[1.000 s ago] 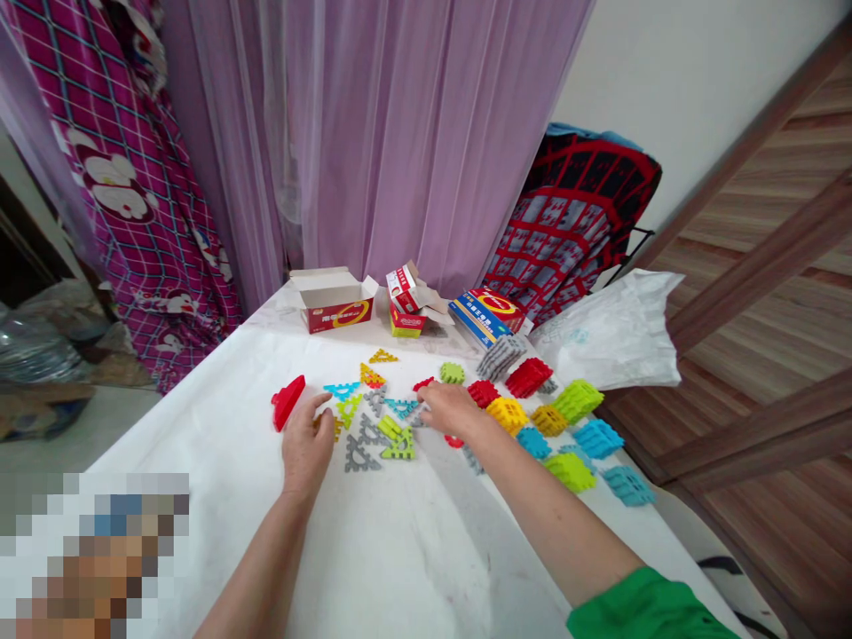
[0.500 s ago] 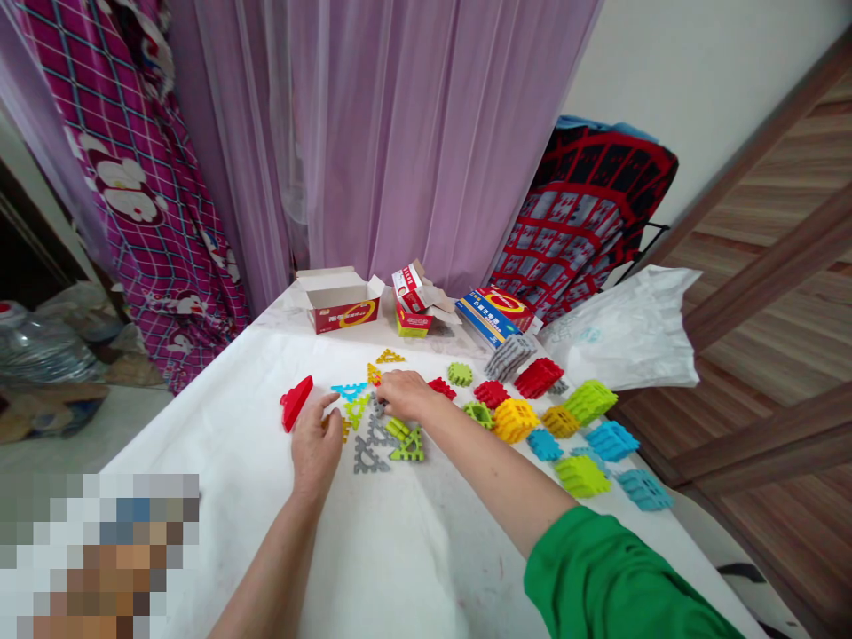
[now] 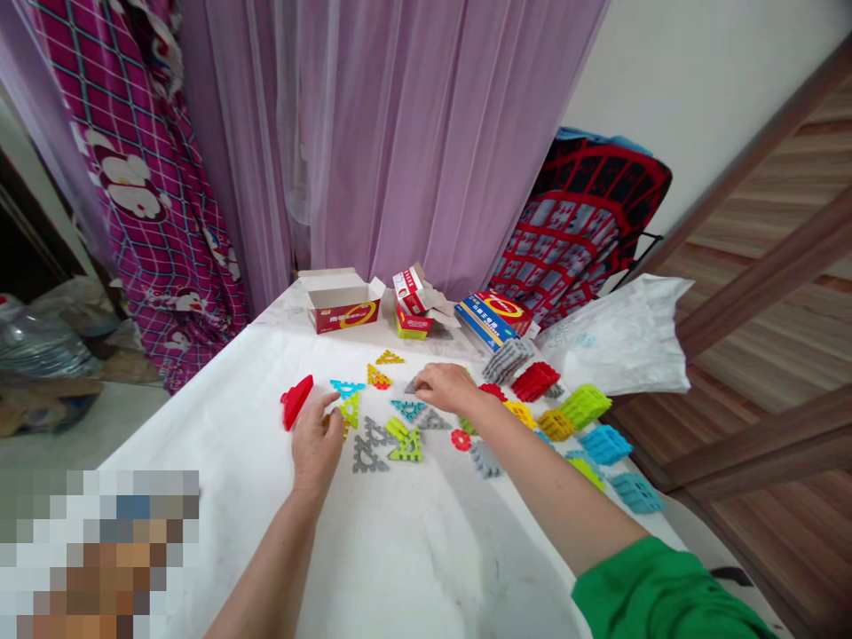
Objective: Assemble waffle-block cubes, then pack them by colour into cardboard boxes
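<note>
My left hand point(image 3: 315, 446) hovers or rests by the loose triangles with thumb and fingers apart, holding nothing visible. Close to it are a blue triangle point(image 3: 347, 388), a lime triangle point(image 3: 351, 409) and a red boat-shaped piece point(image 3: 296, 402). My right hand point(image 3: 445, 389) has its fingertips closed on a grey building piece point(image 3: 411, 386), mostly hidden by the fingers. Below that hand lie a teal triangle point(image 3: 407, 409) and another grey triangle point(image 3: 435, 420). Two more grey triangles point(image 3: 369, 454) and a lime triangle point(image 3: 406, 446) sit between my arms.
Stacks of toothed plastic pieces, red point(image 3: 536, 382), lime point(image 3: 586, 405) and blue point(image 3: 606, 444), line the table's right side. Along the back stand an open red carton point(image 3: 346, 316), small boxes point(image 3: 413, 306), a blue-and-red box point(image 3: 493, 319) and a white plastic bag point(image 3: 619, 333).
My right hand has moved right, from beside the yellow-and-red triangle, with a grey piece now at its fingertips. The teal triangle has come into sight. My left hand has stayed put.
</note>
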`<state>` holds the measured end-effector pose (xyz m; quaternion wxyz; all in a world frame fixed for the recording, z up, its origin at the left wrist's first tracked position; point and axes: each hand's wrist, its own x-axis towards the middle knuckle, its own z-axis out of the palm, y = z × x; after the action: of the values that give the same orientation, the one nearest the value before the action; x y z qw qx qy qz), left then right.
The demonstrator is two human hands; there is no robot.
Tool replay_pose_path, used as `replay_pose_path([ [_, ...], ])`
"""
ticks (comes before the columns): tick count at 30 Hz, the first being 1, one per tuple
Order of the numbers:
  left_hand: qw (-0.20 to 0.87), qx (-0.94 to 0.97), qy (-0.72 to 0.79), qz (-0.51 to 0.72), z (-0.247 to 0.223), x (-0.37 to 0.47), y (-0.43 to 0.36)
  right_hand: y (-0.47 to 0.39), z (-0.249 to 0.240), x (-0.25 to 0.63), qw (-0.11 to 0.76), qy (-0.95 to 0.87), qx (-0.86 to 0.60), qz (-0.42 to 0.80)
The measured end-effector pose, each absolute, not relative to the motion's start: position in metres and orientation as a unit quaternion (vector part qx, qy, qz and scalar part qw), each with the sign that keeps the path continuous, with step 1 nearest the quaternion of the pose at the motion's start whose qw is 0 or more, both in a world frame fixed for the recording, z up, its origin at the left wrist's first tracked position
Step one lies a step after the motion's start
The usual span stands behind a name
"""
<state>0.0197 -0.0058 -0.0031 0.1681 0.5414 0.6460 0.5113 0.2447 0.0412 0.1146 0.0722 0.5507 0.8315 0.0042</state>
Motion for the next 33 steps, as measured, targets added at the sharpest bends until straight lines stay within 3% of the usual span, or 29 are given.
replay_pose_path([
  [5, 0.172, 0.542, 0.651, 0.502, -0.001, 0.019, -0.008, 0.019, 0.106, 0.272, 0.135, 0.808, 0.573, -0.012],
  [33, 0.181, 0.536, 0.656, 0.499, 0.000, 0.019, -0.007, 0.006, 0.082, 0.263, 0.138, 0.800, 0.583, -0.014],
])
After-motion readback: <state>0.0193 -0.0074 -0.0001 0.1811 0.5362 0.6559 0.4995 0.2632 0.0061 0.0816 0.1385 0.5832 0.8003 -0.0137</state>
